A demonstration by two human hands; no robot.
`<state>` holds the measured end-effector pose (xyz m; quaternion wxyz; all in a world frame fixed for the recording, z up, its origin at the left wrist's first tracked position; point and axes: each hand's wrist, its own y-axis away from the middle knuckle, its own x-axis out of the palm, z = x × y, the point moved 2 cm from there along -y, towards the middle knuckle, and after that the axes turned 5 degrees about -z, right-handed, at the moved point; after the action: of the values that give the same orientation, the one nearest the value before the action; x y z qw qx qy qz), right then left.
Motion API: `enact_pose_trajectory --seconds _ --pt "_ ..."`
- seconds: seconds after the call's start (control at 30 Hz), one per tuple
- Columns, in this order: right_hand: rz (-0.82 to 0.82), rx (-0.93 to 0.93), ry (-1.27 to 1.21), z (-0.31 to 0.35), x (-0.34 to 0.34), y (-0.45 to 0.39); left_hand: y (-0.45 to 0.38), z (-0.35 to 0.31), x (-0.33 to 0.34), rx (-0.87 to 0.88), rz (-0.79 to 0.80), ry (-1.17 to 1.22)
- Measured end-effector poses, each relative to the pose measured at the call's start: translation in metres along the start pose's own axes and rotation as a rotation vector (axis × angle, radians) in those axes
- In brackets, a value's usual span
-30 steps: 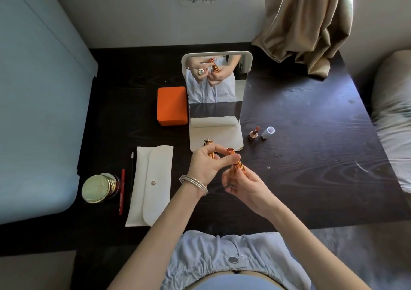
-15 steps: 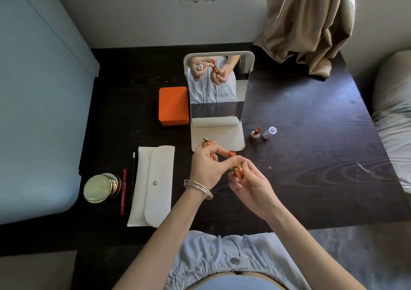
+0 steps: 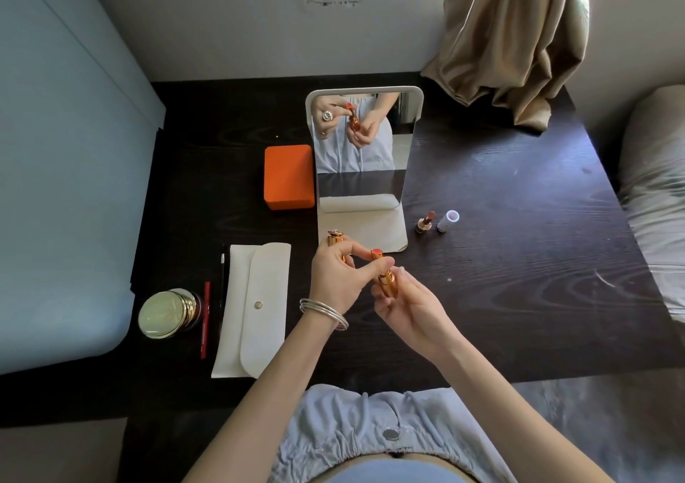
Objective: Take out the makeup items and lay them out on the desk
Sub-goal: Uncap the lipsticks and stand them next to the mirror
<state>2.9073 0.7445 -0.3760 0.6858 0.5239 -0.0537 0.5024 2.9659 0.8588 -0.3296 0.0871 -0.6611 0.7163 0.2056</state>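
Note:
Above the dark desk (image 3: 519, 260) my right hand (image 3: 411, 304) grips the gold base of an open lipstick (image 3: 385, 278), whose red tip points up. My left hand (image 3: 339, 278) pinches the lipstick's upper part with thumb and forefinger and holds its gold cap (image 3: 335, 241) in the curled fingers. A white pouch (image 3: 255, 308) lies flat on the desk to the left. Beside it lie a black pencil (image 3: 222, 278), a red pencil (image 3: 205, 319) and a round gold compact (image 3: 166, 314). Another open lipstick (image 3: 426, 221) and its white cap (image 3: 448, 220) stand to the right of the mirror.
A white standing mirror (image 3: 361, 156) faces me at mid-desk, with an orange box (image 3: 288, 176) to its left. A beige curtain (image 3: 511, 45) drapes onto the desk's far right corner. A pale blue cushion (image 3: 63, 186) borders the left edge, grey bedding (image 3: 656, 193) the right.
The lipstick's red tip has risen further out of its tube between my hands. Both hands stay in about the same place above the desk.

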Motion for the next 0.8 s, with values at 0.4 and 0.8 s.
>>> enact_pose_trajectory --seconds 0.4,0.8 --pt "0.104 0.092 -0.074 0.0011 0.0025 0.0004 -0.0050 -0.0033 -0.0010 0.067 0.018 -0.075" --pt "0.094 0.131 0.057 0.0035 -0.0034 0.0019 -0.0054 -0.0055 -0.0003 -0.003 0.099 -0.065"
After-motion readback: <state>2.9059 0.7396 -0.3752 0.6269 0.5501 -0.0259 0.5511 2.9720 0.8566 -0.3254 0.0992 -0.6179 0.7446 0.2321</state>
